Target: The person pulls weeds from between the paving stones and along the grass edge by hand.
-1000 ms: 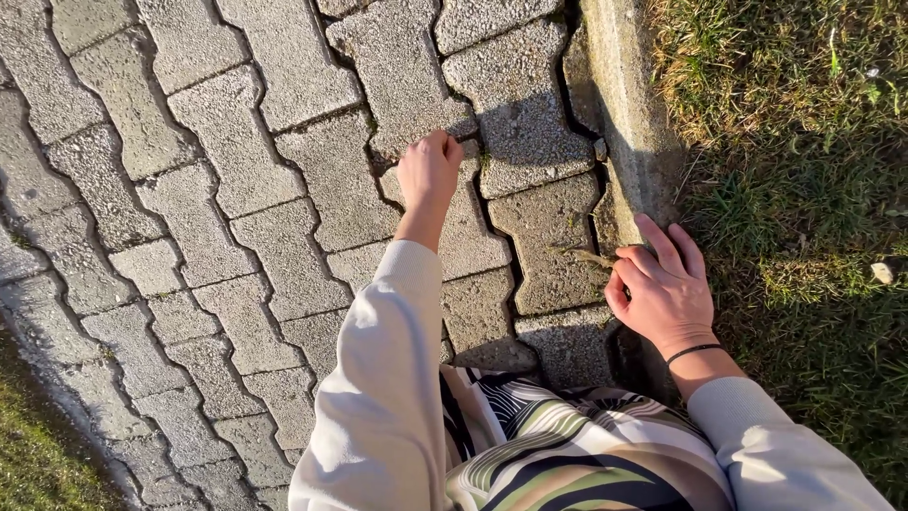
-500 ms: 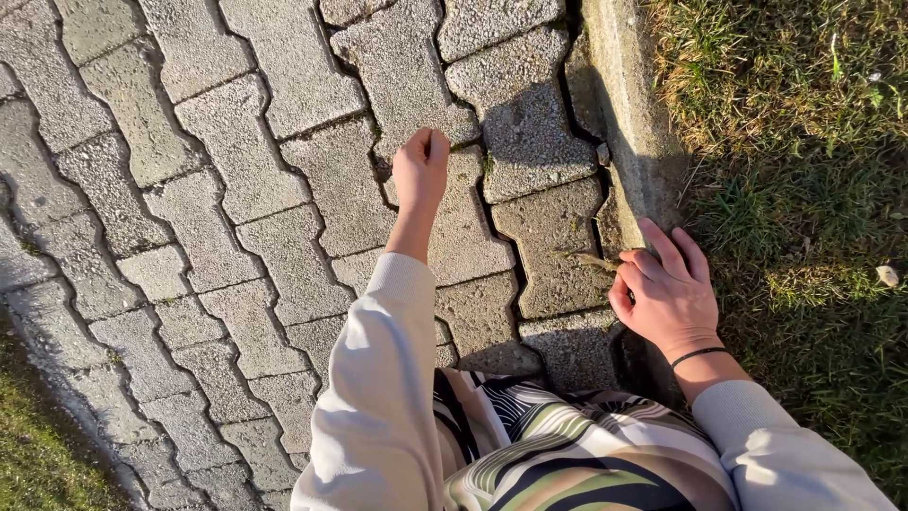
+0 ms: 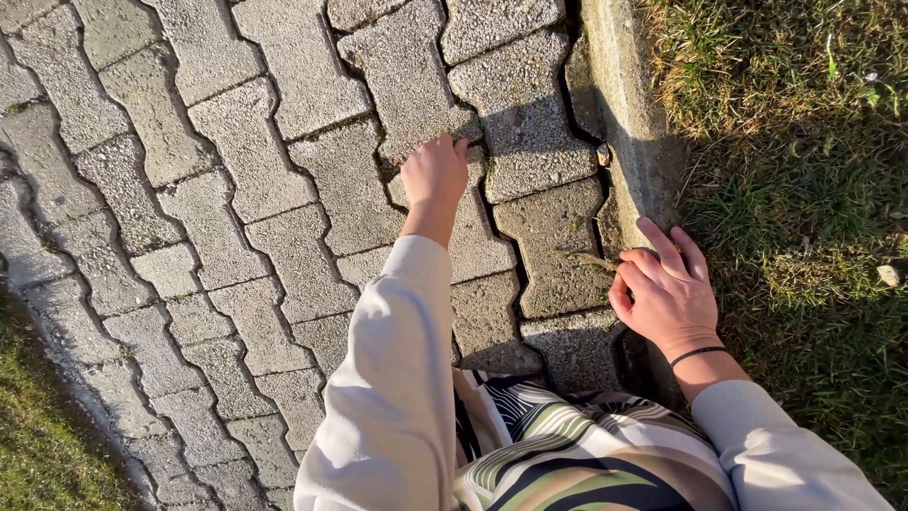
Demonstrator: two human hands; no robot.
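While your left fingers [image 3: 445, 149] curl down into the joint between two grey paving blocks, pinched narrow at a small green weed [image 3: 488, 163] sprouting there, your left hand [image 3: 432, 176] stays low to the stone, the pale sleeve [image 3: 397, 360] stretched out behind it; whether the fingertips actually grip anything cannot be told from above. That reach suits a plant rooted deep in a crack, where only a tight pinch gets at the stem. Your right hand [image 3: 665, 291] rests near the concrete kerb [image 3: 632, 123], fingers loosely bent and holding a thin, dry, straw-coloured stalk [image 3: 594, 257] that lies across the neighbouring paver [image 3: 553, 248], likely bracing you as you crouch. A dark band [image 3: 698, 353] circles that wrist. The weed is tiny, a low tuft of green set in the dark seam, just beside your left fingertips. Interlocking pavers [image 3: 246, 151] spread to the left, sunlit grass [image 3: 794, 142] lies beyond the kerb, and striped fabric [image 3: 586, 464] covers your knees below.
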